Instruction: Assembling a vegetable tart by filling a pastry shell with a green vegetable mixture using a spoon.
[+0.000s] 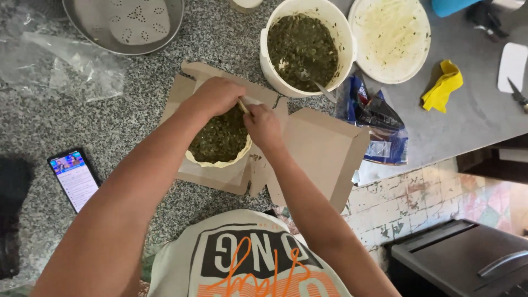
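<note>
Pinching 1 thin stick, both hands, left and right, over green-filled dough; tub at 1 o'clock, phone at 8.

Left hand fisted, right hand curled, fingertips nearly meeting

free: granite L of cardboard | blocked: bucket behind, phone far L
</note>
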